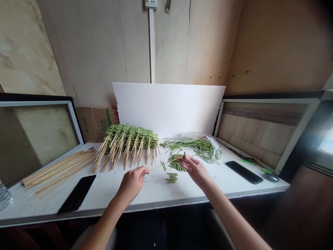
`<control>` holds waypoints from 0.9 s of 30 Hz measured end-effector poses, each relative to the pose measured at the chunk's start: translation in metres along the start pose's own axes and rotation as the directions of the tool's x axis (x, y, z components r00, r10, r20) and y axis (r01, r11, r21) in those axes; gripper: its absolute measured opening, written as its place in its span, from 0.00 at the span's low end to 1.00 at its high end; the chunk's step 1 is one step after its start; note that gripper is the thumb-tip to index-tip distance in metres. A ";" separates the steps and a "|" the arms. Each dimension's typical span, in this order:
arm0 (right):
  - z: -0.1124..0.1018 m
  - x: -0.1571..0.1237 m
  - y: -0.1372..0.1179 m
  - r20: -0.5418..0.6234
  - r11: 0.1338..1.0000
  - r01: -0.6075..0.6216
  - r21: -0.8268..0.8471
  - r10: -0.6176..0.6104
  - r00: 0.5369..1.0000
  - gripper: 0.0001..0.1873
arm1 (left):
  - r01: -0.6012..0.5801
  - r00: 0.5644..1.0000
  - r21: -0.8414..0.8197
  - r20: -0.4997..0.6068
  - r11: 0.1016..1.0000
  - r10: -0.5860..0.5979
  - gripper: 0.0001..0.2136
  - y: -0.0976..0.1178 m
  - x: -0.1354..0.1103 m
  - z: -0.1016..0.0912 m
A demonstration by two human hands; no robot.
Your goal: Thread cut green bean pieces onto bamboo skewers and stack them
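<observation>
My left hand pinches the blunt end of a thin bamboo skewer, which slants up to the right. A couple of cut green bean pieces are threaded crosswise on its middle. My right hand is closed at the skewer's far end, its fingertips around a short green bean piece. Whether the tip has pierced that piece I cannot tell. Below the hands lies a small row of cut bean pieces. Behind the skewer is a heap of cut pieces, partly hidden by my right hand.
Finished bean skewers are stacked at the back left, sticks toward me. Loose bare skewers and a black phone lie left. Long beans spill from a plastic bag. Another phone and a mouse are right.
</observation>
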State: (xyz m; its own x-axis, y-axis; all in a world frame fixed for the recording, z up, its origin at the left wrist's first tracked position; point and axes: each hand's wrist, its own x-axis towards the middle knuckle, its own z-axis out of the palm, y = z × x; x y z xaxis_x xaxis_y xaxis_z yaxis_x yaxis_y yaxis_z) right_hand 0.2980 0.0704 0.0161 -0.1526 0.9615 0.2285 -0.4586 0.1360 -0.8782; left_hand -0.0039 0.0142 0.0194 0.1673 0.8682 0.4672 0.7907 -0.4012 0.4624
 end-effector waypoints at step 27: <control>0.004 -0.005 -0.003 -0.117 0.987 0.069 -0.143 -0.086 0.989 0.13 | -0.039 0.999 0.033 0.001 0.999 0.039 0.13 -0.001 -0.001 0.002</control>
State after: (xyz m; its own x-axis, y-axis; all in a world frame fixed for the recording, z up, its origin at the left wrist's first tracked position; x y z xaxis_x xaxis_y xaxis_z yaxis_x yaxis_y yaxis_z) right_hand 0.2963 0.0641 0.0192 -0.0094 0.9676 0.2524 -0.3385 0.2344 -0.9113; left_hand -0.0040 0.0142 0.0171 0.1987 0.8523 0.4838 0.8024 -0.4249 0.4191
